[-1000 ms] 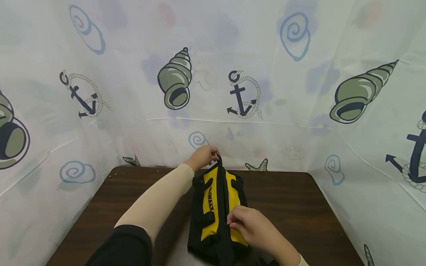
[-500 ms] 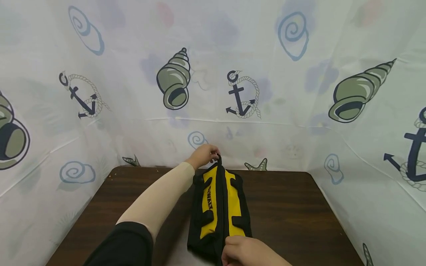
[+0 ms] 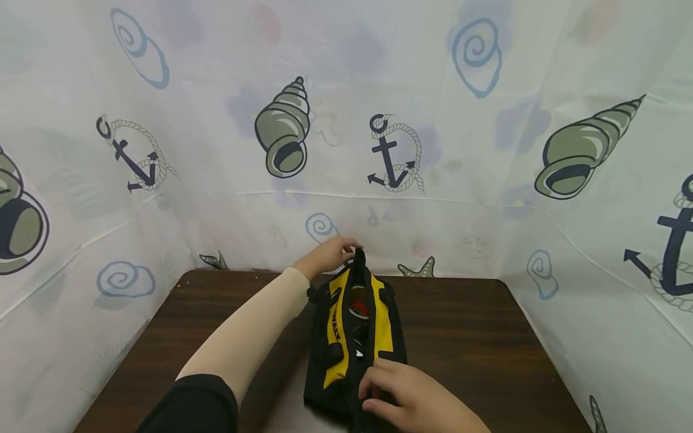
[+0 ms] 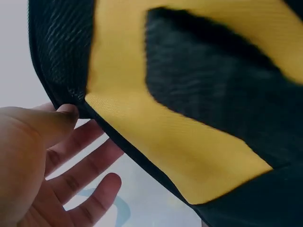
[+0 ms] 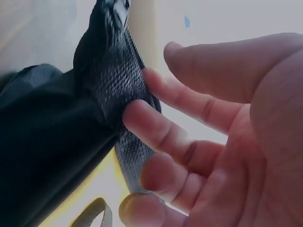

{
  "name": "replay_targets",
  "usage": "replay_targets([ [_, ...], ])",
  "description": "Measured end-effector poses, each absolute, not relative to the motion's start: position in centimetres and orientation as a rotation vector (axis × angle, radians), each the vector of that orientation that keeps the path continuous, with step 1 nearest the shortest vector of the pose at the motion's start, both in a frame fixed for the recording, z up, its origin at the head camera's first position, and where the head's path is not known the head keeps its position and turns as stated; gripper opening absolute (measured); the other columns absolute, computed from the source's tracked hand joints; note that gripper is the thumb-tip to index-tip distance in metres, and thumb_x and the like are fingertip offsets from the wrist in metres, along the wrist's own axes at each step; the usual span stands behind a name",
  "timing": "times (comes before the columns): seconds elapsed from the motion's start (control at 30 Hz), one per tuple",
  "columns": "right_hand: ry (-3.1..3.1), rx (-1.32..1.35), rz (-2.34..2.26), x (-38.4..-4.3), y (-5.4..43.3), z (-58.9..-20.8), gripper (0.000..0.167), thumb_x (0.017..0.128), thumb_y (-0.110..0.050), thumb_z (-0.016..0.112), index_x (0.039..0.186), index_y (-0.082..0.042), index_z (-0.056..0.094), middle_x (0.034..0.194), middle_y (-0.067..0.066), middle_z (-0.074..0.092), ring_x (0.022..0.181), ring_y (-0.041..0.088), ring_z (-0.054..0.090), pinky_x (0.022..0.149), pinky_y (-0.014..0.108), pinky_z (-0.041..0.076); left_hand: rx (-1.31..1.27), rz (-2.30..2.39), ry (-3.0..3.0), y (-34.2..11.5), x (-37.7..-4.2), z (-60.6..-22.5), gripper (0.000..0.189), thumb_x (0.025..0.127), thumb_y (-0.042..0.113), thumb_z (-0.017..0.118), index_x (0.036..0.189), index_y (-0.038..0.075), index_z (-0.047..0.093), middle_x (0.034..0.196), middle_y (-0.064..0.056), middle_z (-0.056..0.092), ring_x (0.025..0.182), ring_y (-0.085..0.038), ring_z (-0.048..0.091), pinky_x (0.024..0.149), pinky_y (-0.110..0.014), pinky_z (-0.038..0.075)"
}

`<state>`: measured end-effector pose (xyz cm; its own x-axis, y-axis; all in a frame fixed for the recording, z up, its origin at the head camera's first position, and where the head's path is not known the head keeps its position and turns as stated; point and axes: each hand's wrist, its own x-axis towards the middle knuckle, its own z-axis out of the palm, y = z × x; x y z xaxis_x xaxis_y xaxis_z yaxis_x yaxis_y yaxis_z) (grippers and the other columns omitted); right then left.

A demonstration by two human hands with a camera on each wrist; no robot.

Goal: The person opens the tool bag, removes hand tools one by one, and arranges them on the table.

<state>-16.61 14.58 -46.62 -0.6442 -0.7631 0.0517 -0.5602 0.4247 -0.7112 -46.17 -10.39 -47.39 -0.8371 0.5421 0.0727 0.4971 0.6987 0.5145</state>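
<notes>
A black and yellow zippered tool bag (image 3: pixel 382 328) lies lengthwise on the table, its top slit parted. Inside the slit a red round thing (image 3: pixel 360 308) and a small white spot show. At the bag's far end my left hand (image 3: pixel 327 254) pinches the black end tab between thumb and fingers; the left wrist view has the thumb on that black corner (image 4: pixel 71 97). My right hand (image 3: pixel 411 394) is at the near end, its fingertips against the black woven zipper edge (image 5: pixel 118 75) in the right wrist view, its thumb held apart from it.
The dark brown wooden table (image 3: pixel 465 337) reaches back to a pale curtain (image 3: pixel 346 150) printed with shells and anchors. That curtain also runs along both sides. Black loop handles (image 3: pixel 332 355) stick out from the bag's sides.
My right hand drew the zipper toward the near end, then lifted slightly back up. The bag's slit has parted and its contents now show. My left hand keeps hold of the far tab.
</notes>
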Motion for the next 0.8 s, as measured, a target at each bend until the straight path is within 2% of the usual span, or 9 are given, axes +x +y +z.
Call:
replay_targets([
  [0.13,2.458,-1.075,-1.060,-17.0,14.6,-46.8,0.019,0.110,-0.045,0.064,0.122,-0.032,0.071,0.106,-0.017,0.062,0.086,-0.007,0.056,0.078,0.017,0.054,0.896,0.841,2.814,-11.0,-44.3,-47.2,0.040,0.116,0.021,0.056,0.155,0.018,0.063,0.140,-0.011,0.073,0.124,-0.028,0.071,0.112,-0.047,0.057],
  [0.23,2.514,-1.043,-1.063,-17.3,14.7,-46.7,0.019,0.110,-0.044,0.065,0.122,-0.031,0.072,0.103,-0.017,0.062,0.085,-0.006,0.057,0.076,0.018,0.054,0.902,0.904,2.785,-11.3,-42.3,-46.8,0.037,0.116,0.027,0.057,0.150,0.020,0.068,0.142,-0.007,0.072,0.128,-0.026,0.069,0.114,-0.048,0.056],
  [0.37,2.567,-1.022,-1.076,-18.0,15.0,-46.7,0.016,0.110,-0.041,0.067,0.120,-0.030,0.072,0.102,-0.016,0.061,0.083,-0.006,0.057,0.073,0.020,0.054,0.947,0.914,2.763,-11.2,-39.1,-46.4,0.035,0.115,0.039,0.058,0.140,0.021,0.073,0.133,-0.007,0.069,0.113,-0.021,0.066,0.100,-0.044,0.058],
  [0.5,2.614,-1.002,-1.083,-18.7,15.3,-46.5,0.016,0.110,-0.041,0.067,0.119,-0.029,0.073,0.102,-0.015,0.060,0.081,-0.004,0.057,0.071,0.021,0.053,0.914,0.880,2.752,-11.0,-35.4,-46.2,0.040,0.113,0.049,0.059,0.141,0.022,0.070,0.130,-0.011,0.062,0.102,-0.021,0.062,0.089,-0.042,0.054],
  [0.57,2.652,-0.995,-1.074,-19.2,15.4,-46.4,0.016,0.110,-0.042,0.067,0.118,-0.029,0.074,0.101,-0.015,0.060,0.080,-0.003,0.056,0.070,0.021,0.053,0.875,0.880,2.741,-11.1,-33.6,-46.1,0.044,0.112,0.051,0.060,0.145,0.023,0.068,0.136,-0.011,0.060,0.108,-0.023,0.064,0.092,-0.043,0.055],
  [0.63,2.693,-0.982,-1.062,-19.7,15.5,-46.3,0.013,0.109,-0.041,0.068,0.116,-0.031,0.073,0.102,-0.015,0.060,0.081,-0.003,0.057,0.069,0.021,0.053,0.832,0.888,2.726,-11.2,-31.8,-45.9,0.049,0.111,0.052,0.062,0.149,0.022,0.065,0.147,-0.013,0.058,0.122,-0.029,0.064,0.100,-0.049,0.056],
  [0.73,2.761,-0.950,-1.034,-20.5,15.6,-46.2,0.009,0.109,-0.041,0.068,0.114,-0.035,0.073,0.101,-0.015,0.058,0.082,-0.002,0.057,0.070,0.022,0.053,0.779,0.897,2.726,-11.6,-29.6,-46.1,0.056,0.109,0.054,0.063,0.154,0.021,0.063,0.159,-0.013,0.054,0.142,-0.035,0.056,0.111,-0.056,0.053],
  [0.8,2.815,-0.937,-1.013,-21.0,15.6,-46.2,0.005,0.108,-0.038,0.070,0.112,-0.037,0.073,0.098,-0.016,0.056,0.082,-0.001,0.057,0.070,0.022,0.053,0.739,0.901,2.734,-12.0,-28.3,-46.4,0.059,0.109,0.055,0.063,0.156,0.019,0.060,0.160,-0.015,0.053,0.146,-0.039,0.053,0.114,-0.059,0.051],
])
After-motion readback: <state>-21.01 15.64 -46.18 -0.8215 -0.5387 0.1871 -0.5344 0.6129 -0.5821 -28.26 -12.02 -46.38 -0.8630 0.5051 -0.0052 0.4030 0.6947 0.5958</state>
